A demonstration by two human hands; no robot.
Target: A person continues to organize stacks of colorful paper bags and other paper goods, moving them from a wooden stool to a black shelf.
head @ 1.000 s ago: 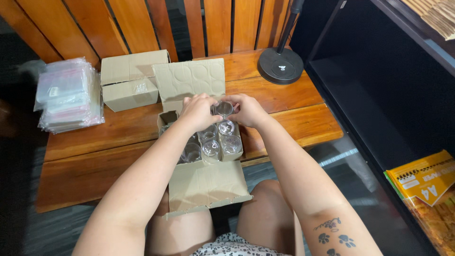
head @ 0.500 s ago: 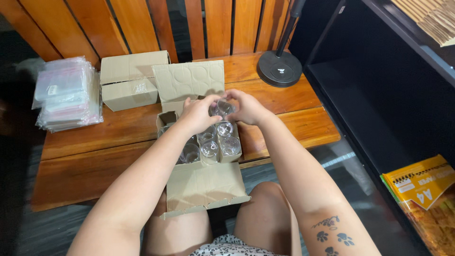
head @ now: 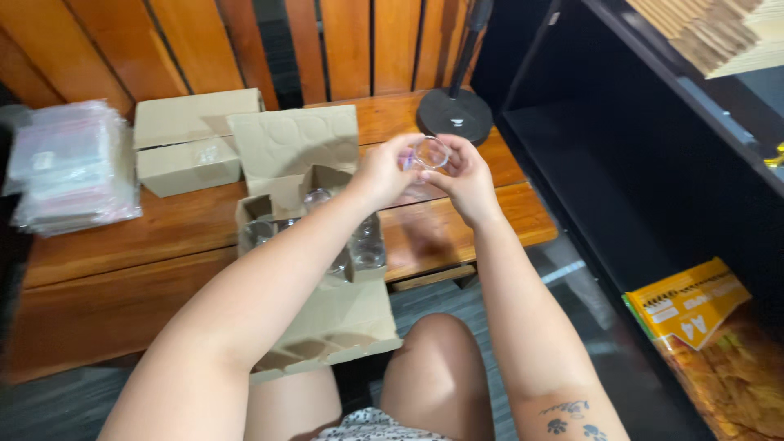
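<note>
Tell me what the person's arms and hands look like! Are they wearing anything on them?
Both arms are bare, with no sleeves showing. The left hand and right hand wear no gloves; I can see no rings or watch. The right forearm has a small dark paw-print tattoo near the elbow.

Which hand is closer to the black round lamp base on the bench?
Right. The right hand holds the clear glass just below the lamp base; the left hand grips the glass from farther left.
</note>
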